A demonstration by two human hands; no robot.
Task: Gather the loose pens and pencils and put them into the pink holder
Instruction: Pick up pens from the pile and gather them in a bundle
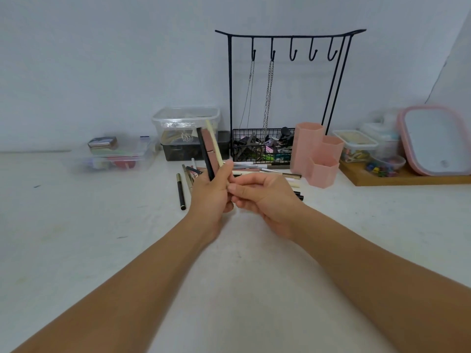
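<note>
White bench (76,250) carries loose pens (254,169) beside the pink holder (316,154), while the left hand (211,197) grips 3 upright pens (207,151) and the right hand (265,197) pinches their lower ends.

A white tabletop (76,250) runs back to a pale wall. The pink holder (316,156), three joined hexagonal cups, stands on it. Loose pens and pencils (257,168) lie in a heap just left of the holder, and a single black pen (181,191) lies at the left edge of that heap. A black wire rack (260,146) stands behind the holder, touching it or nearly so. Clear plastic boxes (186,123) sit further left of the holder. A wooden board (407,179) lies to the holder's right.
</note>
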